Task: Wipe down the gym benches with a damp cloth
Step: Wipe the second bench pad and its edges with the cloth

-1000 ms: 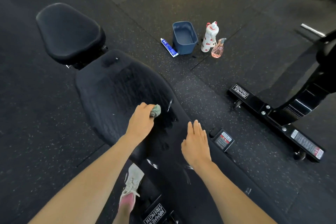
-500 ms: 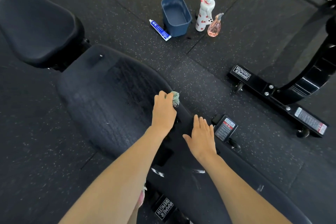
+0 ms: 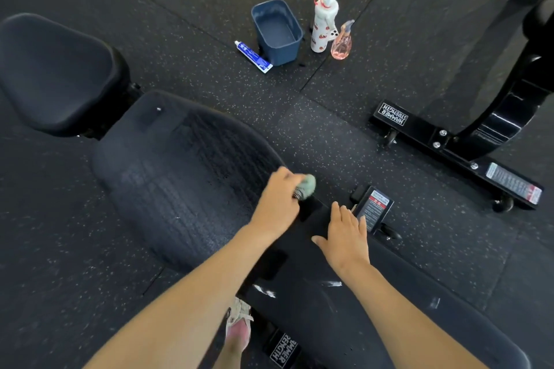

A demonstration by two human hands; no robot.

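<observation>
Bench pad [image 3: 180,189] fills the left side, with a darker streaked patch. Left hand [image 3: 277,204] grips a balled green cloth [image 3: 308,186] at the pad's right edge. Just beside it, right hand [image 3: 347,237] lies flat on the bench, fingers straight. Farther right stands a black machine base [image 3: 449,144].

The bench [image 3: 186,189] is black and padded: a long back pad, its textured top dull with damp streaks, and a smaller seat pad [image 3: 54,69] just beyond its far end. The cloth [image 3: 308,186] is pale green and bunched small. It sits at the long pad's right edge, gripped in the left hand [image 3: 277,207].
</observation>
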